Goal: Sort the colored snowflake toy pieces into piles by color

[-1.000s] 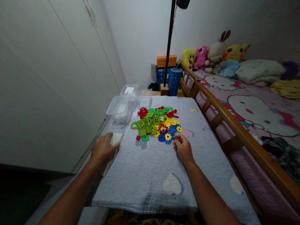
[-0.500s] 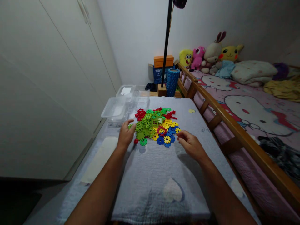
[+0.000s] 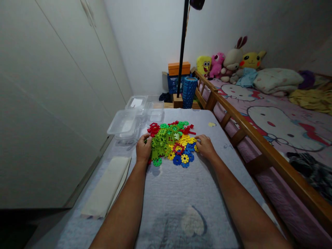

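Observation:
A loose pile of plastic interlocking pieces lies on the cloth-covered table. Light green square pieces (image 3: 162, 141) fill its left and middle. Yellow snowflake discs (image 3: 186, 139) and blue snowflake discs (image 3: 177, 159) lie at the right, with red gear-like pieces (image 3: 154, 128) at the back left. My left hand (image 3: 144, 148) rests against the pile's left edge, thumb and fingers apart, beside the green squares. At the opposite edge my right hand (image 3: 206, 147), fingers loosely bent and apart, touches or nearly touches the yellow and blue discs. Neither hand visibly holds a piece.
Clear plastic boxes (image 3: 127, 129) stand at the back left of the table. A folded cream cloth (image 3: 106, 188) lies at the left, near my forearm. Along the right runs a wooden bed rail (image 3: 249, 141). A black pole (image 3: 182, 48) on a wooden base rises behind the table.
My left hand has moved slightly right, against the pile's left edge. My right hand has shifted slightly forward, closer to the discs. The view has shifted a little.

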